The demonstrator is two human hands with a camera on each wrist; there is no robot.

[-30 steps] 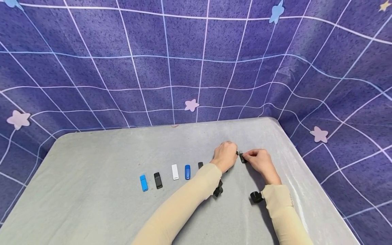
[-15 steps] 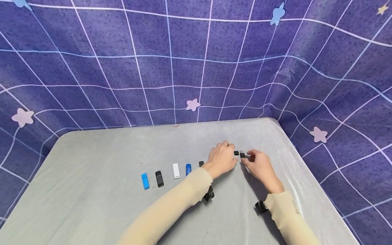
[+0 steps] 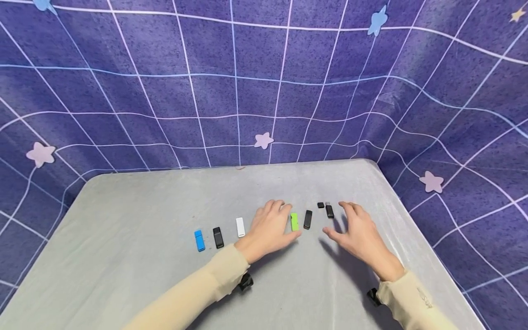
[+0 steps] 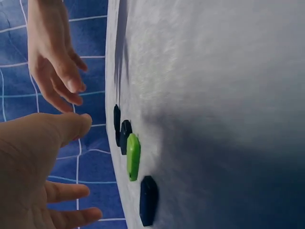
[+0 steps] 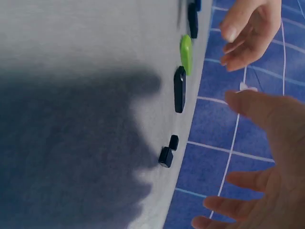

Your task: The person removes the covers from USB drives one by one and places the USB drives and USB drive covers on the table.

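Both hands hover over a row of USB sticks and hold nothing. My left hand (image 3: 270, 228) is spread just left of the green USB stick (image 3: 294, 222); its fingers (image 4: 69, 192) look apart in the left wrist view. To the right of the green one lies a black USB stick (image 3: 308, 219). My right hand (image 3: 363, 236), thumb and fingers parted, is beside an uncapped black USB stick (image 3: 329, 211) with its metal plug showing. Its small black cap (image 3: 320, 205) lies just left of the plug. The left hand hides part of the row in the head view.
Further left lie a white USB stick (image 3: 240, 227), another black one (image 3: 218, 237) and a light blue one (image 3: 200, 240). All rest on a grey cloth-covered table (image 3: 144, 215). A purple gridded curtain (image 3: 198, 91) stands behind and to the right.
The right hand has let go of the uncapped USB stick and drawn back. The left hand has moved left, away from the cap, uncovering the green and black sticks.
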